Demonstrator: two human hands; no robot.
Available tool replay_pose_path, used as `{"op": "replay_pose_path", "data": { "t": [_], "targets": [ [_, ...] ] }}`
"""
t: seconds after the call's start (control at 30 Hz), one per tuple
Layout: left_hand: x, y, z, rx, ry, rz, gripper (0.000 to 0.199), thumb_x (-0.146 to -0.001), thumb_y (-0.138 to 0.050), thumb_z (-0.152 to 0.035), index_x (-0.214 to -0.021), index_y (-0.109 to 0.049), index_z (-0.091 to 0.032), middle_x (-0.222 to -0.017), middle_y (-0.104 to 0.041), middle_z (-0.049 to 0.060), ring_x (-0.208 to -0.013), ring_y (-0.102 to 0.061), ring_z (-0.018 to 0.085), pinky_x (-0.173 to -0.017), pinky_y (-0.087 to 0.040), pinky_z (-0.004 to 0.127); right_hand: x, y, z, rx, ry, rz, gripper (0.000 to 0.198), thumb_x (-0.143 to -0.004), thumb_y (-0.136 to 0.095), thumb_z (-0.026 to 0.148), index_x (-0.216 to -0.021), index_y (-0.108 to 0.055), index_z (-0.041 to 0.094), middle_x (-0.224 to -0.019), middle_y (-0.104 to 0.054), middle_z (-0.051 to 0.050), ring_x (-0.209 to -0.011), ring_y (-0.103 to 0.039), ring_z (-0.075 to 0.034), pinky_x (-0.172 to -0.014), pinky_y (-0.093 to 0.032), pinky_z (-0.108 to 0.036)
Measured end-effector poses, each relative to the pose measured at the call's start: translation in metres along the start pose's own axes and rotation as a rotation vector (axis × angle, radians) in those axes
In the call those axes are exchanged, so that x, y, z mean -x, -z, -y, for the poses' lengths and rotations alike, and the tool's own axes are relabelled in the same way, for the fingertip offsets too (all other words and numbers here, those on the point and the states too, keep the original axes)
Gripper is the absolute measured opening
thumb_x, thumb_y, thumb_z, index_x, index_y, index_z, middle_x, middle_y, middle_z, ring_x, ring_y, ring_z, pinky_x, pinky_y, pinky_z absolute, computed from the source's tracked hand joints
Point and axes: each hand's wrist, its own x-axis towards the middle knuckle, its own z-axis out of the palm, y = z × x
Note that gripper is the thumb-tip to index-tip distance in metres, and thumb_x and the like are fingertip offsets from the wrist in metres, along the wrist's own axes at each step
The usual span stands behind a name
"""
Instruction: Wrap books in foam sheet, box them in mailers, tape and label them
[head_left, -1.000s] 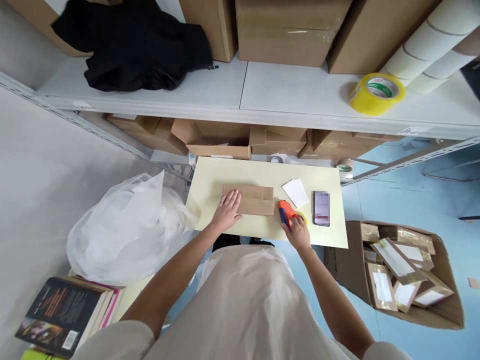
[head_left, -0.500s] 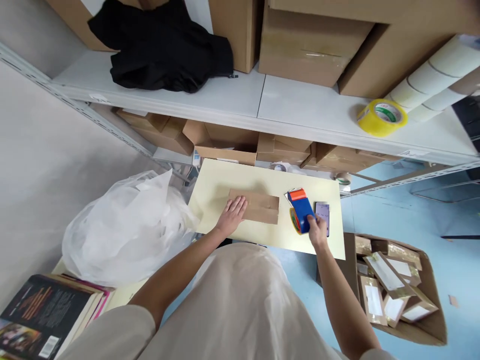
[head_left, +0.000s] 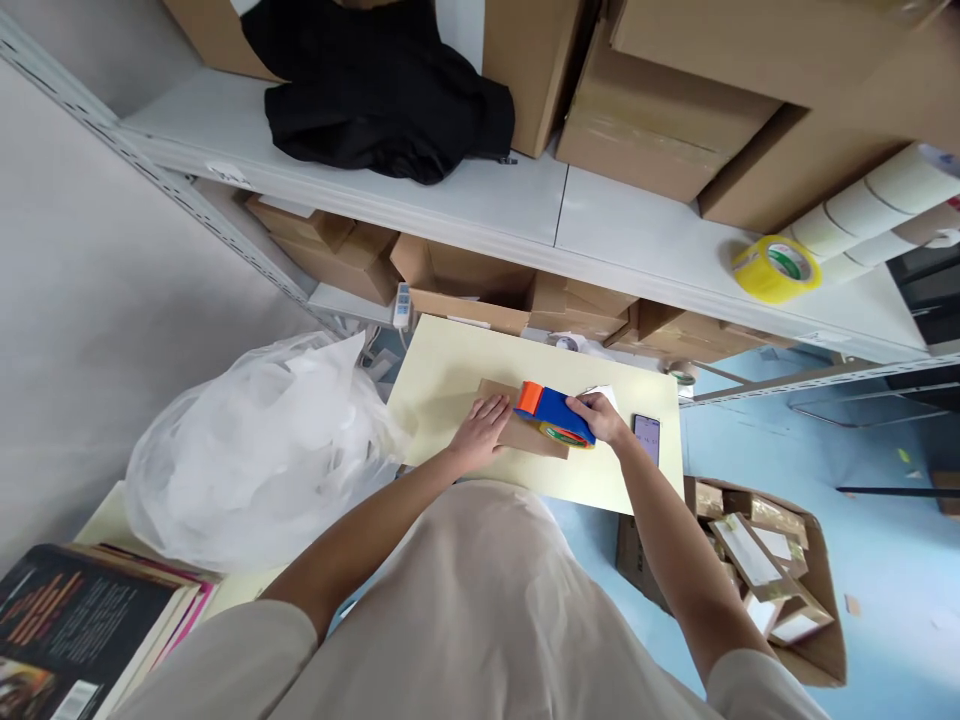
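A small brown cardboard box lies on the pale yellow table. My left hand rests flat on its left end, fingers stretched out. In my right hand is a blue tape dispenser with an orange front, held by its handle over the right part of the box. A roll of tape sits on the dispenser's underside. Whether the dispenser touches the cardboard I cannot tell. To the right of my right hand a phone lies on the table, and a white paper is partly hidden behind that hand.
A large carton of taped parcels stands on the floor at right. White plastic bag and books lie at left. Behind the table, a shelf bears cartons, a black garment and a yellow tape roll.
My right hand has carried the tape dispenser leftward from beside the phone to over the box, turning it so its orange front points left. My left hand stays on the box. The view has shifted slightly.
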Motion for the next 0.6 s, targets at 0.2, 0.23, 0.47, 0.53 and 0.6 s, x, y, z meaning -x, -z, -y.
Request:
{"op": "replay_pose_path", "data": {
  "t": [0.2,0.23,0.47,0.53,0.6],
  "targets": [
    [-0.023,0.025,-0.01,1.166,0.359,-0.093,0.041,-0.085,-0.05,-0.043,-0.116,-0.063,-0.02,-0.124,-0.063,0.009,-0.119,-0.056,0.026,-0.103,-0.039,0.039,0.002,0.001,-0.002,0.012,-0.011,0.004,0.056,-0.07,-0.057,0.069,-0.05,-0.046,0.017,-0.046,-0.04,0.003,-0.047,-0.033,-0.009,-0.044,-0.028,-0.024],
    [-0.027,0.028,-0.012,1.365,0.436,-0.062,0.04,-0.085,-0.05,-0.046,-0.111,-0.065,-0.02,-0.117,-0.067,0.009,-0.112,-0.061,0.025,-0.098,-0.043,0.039,0.003,0.0,-0.003,-0.005,-0.017,-0.001,0.057,-0.07,-0.056,0.07,-0.05,-0.047,0.017,-0.046,-0.04,0.003,-0.047,-0.034,-0.009,-0.044,-0.028,-0.024],
    [-0.04,0.037,-0.02,1.657,0.665,0.032,0.029,-0.068,-0.077,-0.041,-0.078,-0.065,-0.017,-0.081,-0.07,0.003,-0.077,-0.065,0.014,-0.082,-0.045,0.029,0.008,0.001,-0.008,-0.056,-0.02,-0.018,0.058,-0.067,-0.058,0.071,-0.05,-0.049,0.017,-0.046,-0.042,0.003,-0.046,-0.037,-0.009,-0.043,-0.029,-0.023],
    [-0.041,0.035,-0.02,1.715,0.686,0.04,0.029,-0.066,-0.079,-0.039,-0.077,-0.065,-0.017,-0.079,-0.07,0.001,-0.076,-0.065,0.013,-0.08,-0.044,0.027,0.008,0.001,-0.008,-0.057,-0.028,-0.022,0.058,-0.067,-0.058,0.072,-0.049,-0.049,0.017,-0.045,-0.042,0.002,-0.047,-0.039,-0.01,-0.043,-0.029,-0.023],
    [-0.041,0.032,-0.021,1.797,0.728,0.035,0.027,-0.066,-0.08,-0.036,-0.077,-0.065,-0.017,-0.08,-0.07,0.001,-0.076,-0.065,0.012,-0.077,-0.044,0.026,0.008,0.001,-0.007,-0.068,-0.032,-0.013,0.058,-0.067,-0.058,0.071,-0.049,-0.048,0.017,-0.045,-0.042,0.002,-0.047,-0.039,-0.01,-0.043,-0.029,-0.024]
  ]
}}
